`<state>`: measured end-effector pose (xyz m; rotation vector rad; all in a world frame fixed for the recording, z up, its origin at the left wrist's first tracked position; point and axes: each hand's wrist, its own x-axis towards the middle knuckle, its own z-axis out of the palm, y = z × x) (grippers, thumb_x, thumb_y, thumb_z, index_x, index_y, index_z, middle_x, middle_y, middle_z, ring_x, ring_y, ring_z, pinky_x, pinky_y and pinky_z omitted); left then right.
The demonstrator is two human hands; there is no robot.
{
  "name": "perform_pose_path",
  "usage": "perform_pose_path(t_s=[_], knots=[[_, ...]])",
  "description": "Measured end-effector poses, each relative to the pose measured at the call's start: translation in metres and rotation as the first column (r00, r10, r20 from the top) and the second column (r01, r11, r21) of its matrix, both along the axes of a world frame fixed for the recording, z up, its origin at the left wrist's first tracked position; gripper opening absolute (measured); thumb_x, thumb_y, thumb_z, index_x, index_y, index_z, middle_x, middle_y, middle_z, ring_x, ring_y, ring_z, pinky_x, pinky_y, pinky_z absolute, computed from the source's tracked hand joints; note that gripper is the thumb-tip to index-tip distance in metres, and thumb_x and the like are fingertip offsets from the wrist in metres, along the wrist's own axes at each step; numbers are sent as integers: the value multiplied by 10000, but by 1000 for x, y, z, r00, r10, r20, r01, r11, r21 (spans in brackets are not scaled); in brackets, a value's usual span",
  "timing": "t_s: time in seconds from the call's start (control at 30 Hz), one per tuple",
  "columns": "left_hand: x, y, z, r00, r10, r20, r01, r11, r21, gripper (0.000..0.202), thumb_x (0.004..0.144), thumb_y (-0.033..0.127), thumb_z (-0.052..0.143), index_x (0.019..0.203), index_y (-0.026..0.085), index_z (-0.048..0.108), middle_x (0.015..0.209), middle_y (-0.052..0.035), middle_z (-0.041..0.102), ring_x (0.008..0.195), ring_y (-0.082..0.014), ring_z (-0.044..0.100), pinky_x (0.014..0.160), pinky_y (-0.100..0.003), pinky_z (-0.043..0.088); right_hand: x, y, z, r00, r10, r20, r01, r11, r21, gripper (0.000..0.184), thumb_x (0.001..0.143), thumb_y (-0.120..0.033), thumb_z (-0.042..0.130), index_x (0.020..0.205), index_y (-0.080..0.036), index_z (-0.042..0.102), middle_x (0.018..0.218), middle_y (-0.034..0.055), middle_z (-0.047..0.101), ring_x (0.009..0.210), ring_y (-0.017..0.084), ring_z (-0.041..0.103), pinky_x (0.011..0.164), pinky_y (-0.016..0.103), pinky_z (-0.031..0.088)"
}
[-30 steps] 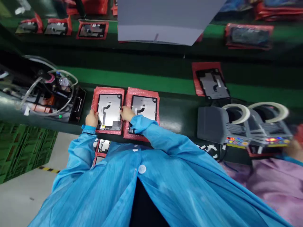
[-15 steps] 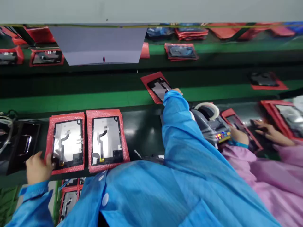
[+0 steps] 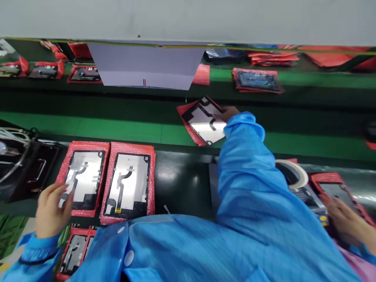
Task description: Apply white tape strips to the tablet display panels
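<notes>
My right hand (image 3: 230,113) reaches over the green belt (image 3: 147,129). It is closed on the edge of a display panel (image 3: 207,123), silver-backed with a black border and dark flex cable. The panel lies tilted over a red bubble-wrap sheet (image 3: 188,127). My left hand (image 3: 52,207) hovers at the lower left corner of another display panel (image 3: 85,180), thumb and fingers apart. That panel rests on red bubble wrap. A similar panel (image 3: 131,182), with a yellow-tipped flex cable, lies beside it on its own red wrap.
A co-worker's hand (image 3: 346,219) touches a panel in red wrap (image 3: 337,190) at the right. Near it stands a tape dispenser with a white tape roll (image 3: 296,174). A dark box with cables (image 3: 29,168) sits at the left. More wrapped panels (image 3: 255,80) lie on the far side.
The panel under my right hand has turned and shifted off its red wrap. My left hand has lifted slightly at the left panel's edge. The view has swung.
</notes>
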<state>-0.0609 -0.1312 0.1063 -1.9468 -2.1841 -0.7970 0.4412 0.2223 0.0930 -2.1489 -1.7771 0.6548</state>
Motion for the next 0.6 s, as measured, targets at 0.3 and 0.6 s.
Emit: perform_pose_path(t_s=[0.3, 0.6], knots=[[135, 149, 83, 830, -544, -120, 538, 839, -84, 718, 807, 524, 669, 1395, 158, 481, 1440, -157, 511, 1396, -383, 373, 1169, -583, 279, -156, -103, 106, 664, 654, 363, -737, 655, 168, 150, 818, -46, 609, 833, -174, 686, 797, 78, 704, 978, 270, 632, 853, 410, 376], [100, 125, 79, 760, -402, 511, 597, 742, -304, 414, 810, 531, 639, 946, 144, 689, 886, -69, 707, 1002, -291, 656, 953, -406, 487, -158, -209, 140, 904, 417, -94, -262, 713, 650, 417, 815, -547, 652, 1055, -205, 650, 1203, 95, 624, 1322, 328, 454, 1121, 544, 307]])
